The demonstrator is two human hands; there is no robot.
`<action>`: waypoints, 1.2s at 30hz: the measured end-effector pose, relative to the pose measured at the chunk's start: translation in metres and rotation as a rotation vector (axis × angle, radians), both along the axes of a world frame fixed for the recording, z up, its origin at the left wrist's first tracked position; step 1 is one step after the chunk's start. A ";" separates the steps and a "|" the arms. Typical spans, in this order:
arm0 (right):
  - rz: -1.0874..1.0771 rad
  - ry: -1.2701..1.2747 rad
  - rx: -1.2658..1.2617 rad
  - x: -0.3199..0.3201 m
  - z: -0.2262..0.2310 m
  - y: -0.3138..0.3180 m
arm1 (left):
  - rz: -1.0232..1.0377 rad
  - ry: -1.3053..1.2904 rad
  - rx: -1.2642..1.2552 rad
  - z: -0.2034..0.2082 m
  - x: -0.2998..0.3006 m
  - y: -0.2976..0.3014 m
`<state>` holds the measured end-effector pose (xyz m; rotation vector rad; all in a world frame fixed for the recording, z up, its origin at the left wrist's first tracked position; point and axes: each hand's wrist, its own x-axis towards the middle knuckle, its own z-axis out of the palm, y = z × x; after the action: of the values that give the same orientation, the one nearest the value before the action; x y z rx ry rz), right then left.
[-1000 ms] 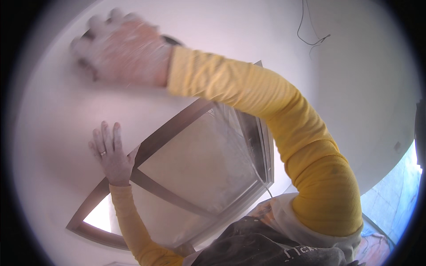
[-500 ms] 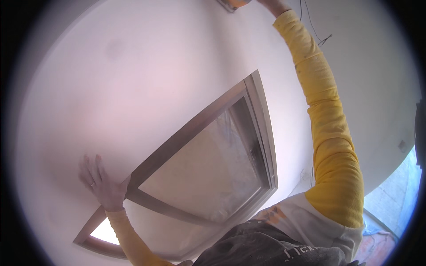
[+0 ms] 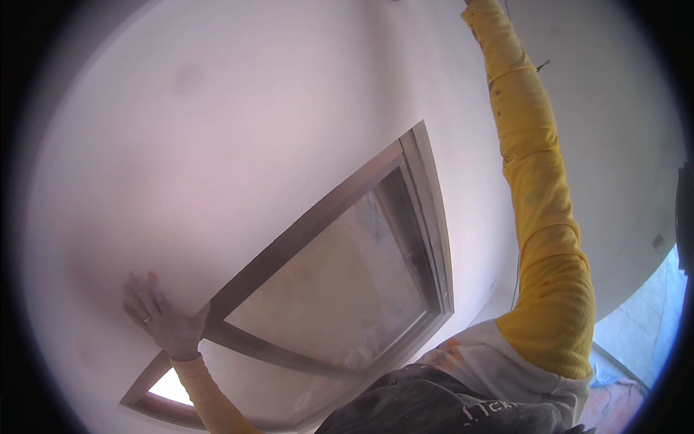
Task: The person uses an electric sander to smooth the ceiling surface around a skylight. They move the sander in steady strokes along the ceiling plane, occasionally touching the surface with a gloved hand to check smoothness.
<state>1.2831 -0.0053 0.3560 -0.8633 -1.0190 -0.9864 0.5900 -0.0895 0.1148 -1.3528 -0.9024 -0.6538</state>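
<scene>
My left hand rests against the pale wall with its fingers stretched out, a ring on one of them. Its thumb side lies at the corner of the dark brown window frame. A yellow sleeve covers my raised right arm, which reaches up past the top edge of the picture. The right hand itself is out of sight there, and so is whatever it may hold. Glass panes fill the frame, looking dusty.
Thin dark wires stick out of the grey wall surface beside my right sleeve. At the lower right lies a blue-lit floor with a reddish sheet on it. A dark object shows at the right rim.
My right arm has stretched further up, carrying the hand and the orange-edged flat tool seen at the top edge out of view. My left hand has slid slightly down, still flat.
</scene>
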 end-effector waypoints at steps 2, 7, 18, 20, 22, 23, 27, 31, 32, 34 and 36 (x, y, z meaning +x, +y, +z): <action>-0.045 -0.002 -0.021 -0.035 -0.002 -0.014 | 0.004 0.001 0.004 0.003 0.003 0.003; -0.081 -0.156 0.069 -0.099 -0.033 -0.039 | 0.010 -0.008 -0.034 0.000 -0.008 0.005; 0.231 0.151 -0.065 0.067 -0.081 0.016 | 0.072 0.032 0.030 0.000 -0.014 0.001; 0.638 0.032 0.102 0.103 -0.108 0.033 | 0.044 0.048 0.045 0.004 -0.009 0.010; 0.348 0.154 -0.080 0.084 -0.141 0.034 | 0.058 0.055 0.040 0.002 -0.011 0.007; 0.196 0.111 -0.059 0.062 -0.154 0.030 | 0.070 0.052 0.041 0.000 -0.012 0.005; 0.067 0.023 -0.082 -0.073 -0.193 -0.031 | 0.103 0.015 0.025 -0.003 -0.017 0.004; -0.078 -0.203 -0.008 -0.113 -0.200 -0.039 | 0.067 0.035 0.032 0.000 -0.012 0.008; -0.087 -0.236 0.002 -0.116 -0.196 -0.042 | 0.065 0.035 0.024 0.000 -0.011 0.007; -0.076 -0.197 -0.095 -0.113 -0.181 -0.053 | 0.059 0.033 0.009 0.000 -0.010 0.005; 0.075 -0.141 -0.150 -0.099 -0.164 -0.048 | 0.055 0.020 0.001 0.000 -0.011 0.003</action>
<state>1.1836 -0.0537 0.1925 -0.8810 -1.2503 -0.9257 0.5790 -0.0862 0.1144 -1.3276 -0.9195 -0.5974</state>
